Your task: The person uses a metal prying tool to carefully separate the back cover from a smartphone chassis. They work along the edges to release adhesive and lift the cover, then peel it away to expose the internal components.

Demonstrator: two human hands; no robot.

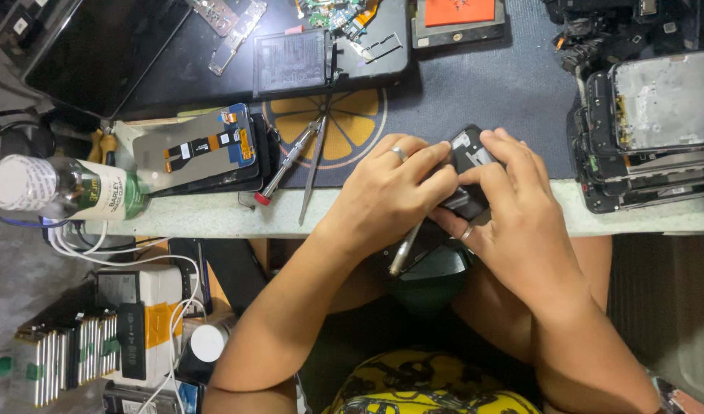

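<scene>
While our left hand (390,192) and right hand (513,207) crowd together at the tabletop (214,218) edge, most of the small black phone part (470,153) between them is hidden. Left fingers (432,172) curl shut on the part and a metal tool (405,249), its tip covered; right fingers (513,157) clamp the part from the other side. Below the part something dark sits in our lap, hard to make out. Left of the part lie tweezers (315,165), a red-tipped screwdriver (287,165) and a loose screen panel (195,149); further left a clear bottle (68,188) lies sideways, contents unclear. Right of the part, stacked phone frames (651,130) are cut off by the edge.
</scene>
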